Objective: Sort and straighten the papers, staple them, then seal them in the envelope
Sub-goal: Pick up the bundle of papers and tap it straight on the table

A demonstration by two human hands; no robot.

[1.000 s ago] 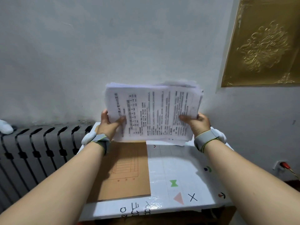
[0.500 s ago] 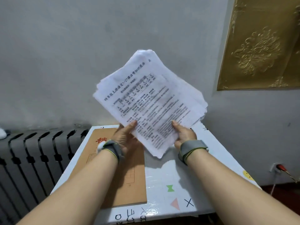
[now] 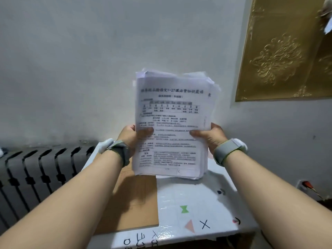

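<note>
A thick stack of printed papers (image 3: 172, 112) stands upright in portrait position above the small white table (image 3: 201, 200), its top edges still ragged. My left hand (image 3: 130, 135) grips the stack's left edge, thumb across the front page. My right hand (image 3: 210, 136) grips the right edge the same way. The stack's bottom edge hangs just above the table. A brown envelope (image 3: 133, 200) lies flat on the table's left half, partly under my left forearm. No stapler is in view.
A dark radiator (image 3: 36, 177) stands against the wall at the left of the table. A gold embossed panel (image 3: 283, 49) hangs on the wall at upper right. Coloured shapes and an X mark the table's front right. A plug with a red top (image 3: 306, 185) sits at the right.
The stack was held sideways, then tilted diagonally; now both hands have turned it upright with the title at the top.
</note>
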